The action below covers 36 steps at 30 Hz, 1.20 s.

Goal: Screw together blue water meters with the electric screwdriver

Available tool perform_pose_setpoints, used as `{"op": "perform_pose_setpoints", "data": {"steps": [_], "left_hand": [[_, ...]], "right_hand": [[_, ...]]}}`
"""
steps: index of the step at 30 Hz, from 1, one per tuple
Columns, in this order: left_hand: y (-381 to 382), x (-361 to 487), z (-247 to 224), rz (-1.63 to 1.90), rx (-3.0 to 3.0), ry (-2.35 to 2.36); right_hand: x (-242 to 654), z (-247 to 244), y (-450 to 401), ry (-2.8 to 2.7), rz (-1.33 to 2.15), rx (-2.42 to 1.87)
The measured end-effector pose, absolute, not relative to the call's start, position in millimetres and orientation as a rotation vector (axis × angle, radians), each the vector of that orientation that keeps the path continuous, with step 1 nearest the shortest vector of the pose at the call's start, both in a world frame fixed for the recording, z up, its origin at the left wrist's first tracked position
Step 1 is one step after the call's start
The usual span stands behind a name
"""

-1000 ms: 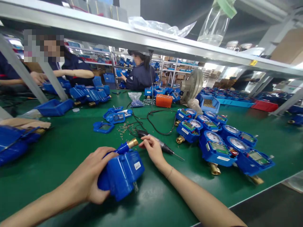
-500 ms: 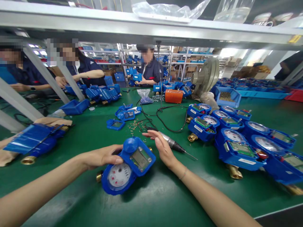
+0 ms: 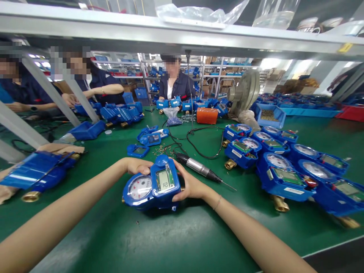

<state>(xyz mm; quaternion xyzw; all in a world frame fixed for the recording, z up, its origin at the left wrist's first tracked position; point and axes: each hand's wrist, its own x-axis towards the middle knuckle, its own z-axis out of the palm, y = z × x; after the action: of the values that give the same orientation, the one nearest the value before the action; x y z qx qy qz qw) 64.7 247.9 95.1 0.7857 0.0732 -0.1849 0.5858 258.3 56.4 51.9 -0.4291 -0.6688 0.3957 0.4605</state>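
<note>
Between my hands is a blue water meter (image 3: 166, 181) with a round white dial and a small display that shows digits. My left hand (image 3: 139, 166) grips its far left side, the thumb over the top near the dial. On the right, my right hand (image 3: 186, 182) is wrapped round the meter's display end, beside a brass fitting. An electric screwdriver (image 3: 200, 168) lies just beyond my right hand. Loose screws (image 3: 163, 149) and blue covers (image 3: 138, 150) are on the green table (image 3: 113, 239) behind the meter.
Several open blue meters (image 3: 284, 178) fill the right side. At the left, another blue meter (image 3: 51, 170) lies on cloth. Farther back are an orange box (image 3: 207, 116), a blower (image 3: 246, 93), a screw bin (image 3: 269, 115) and seated people. A shelf beam (image 3: 182, 36) crosses overhead.
My right hand has closed on the meter's right side. The meter has turned and its display now shows digits. The person opposite has lowered the meter that was held up.
</note>
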Motion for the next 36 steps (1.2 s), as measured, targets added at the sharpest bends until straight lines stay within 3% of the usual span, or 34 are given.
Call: {"op": "perform_pose_setpoints", "data": {"steps": [5,10,19,36], "left_hand": [[235.0,54.0,135.7,-0.227,1.962,0.23],[175.4,53.6,171.8,-0.047,2.513,0.218],[141.3,84.7,164.2,-0.147,2.999,0.335],[143.3,92.6,178.9,-0.285,2.983,0.326]], "right_hand": [[243.9,50.7,50.6,-1.519,0.976,-1.116],[231.9,46.4,47.0,-1.457,0.803,-1.145],[227.9,41.8,44.8,-1.446,0.739,-1.219],[224.1,36.1,48.9,-1.444,0.618,-1.264]]}}
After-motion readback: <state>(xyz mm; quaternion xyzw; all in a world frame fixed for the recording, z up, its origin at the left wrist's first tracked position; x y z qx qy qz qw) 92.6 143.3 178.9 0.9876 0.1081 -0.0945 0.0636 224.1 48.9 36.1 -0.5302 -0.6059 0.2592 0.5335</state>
